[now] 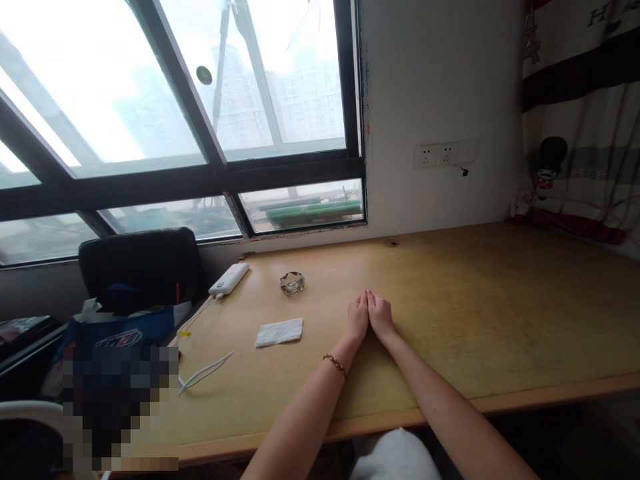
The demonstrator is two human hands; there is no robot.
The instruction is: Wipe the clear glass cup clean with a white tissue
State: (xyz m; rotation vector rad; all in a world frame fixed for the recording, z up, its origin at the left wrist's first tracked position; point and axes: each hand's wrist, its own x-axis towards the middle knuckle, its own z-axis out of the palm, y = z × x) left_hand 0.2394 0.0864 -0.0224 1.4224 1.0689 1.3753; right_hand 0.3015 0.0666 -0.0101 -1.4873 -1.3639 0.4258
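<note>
My left hand (pixel 358 317) and my right hand (pixel 381 315) rest side by side on the wooden table (pixel 475 320), touching at the knuckles. Both look closed, with fingers curled under; whether anything is inside them is hidden. A braided bracelet (pixel 335 365) circles my left wrist. Left of my left hand, a folded white tissue (pixel 279 333) lies flat. Beyond the tissue stands a silvery twisted bracelet or ring-shaped piece (pixel 292 284).
A white power bank (pixel 229 279) with a cable lies near the table's left edge. Another white cable (pixel 205 371) loops nearer to me. At left are a black chair (pixel 143 260) and a blue bag (pixel 120 333). Sockets (pixel 437 155) are on the wall.
</note>
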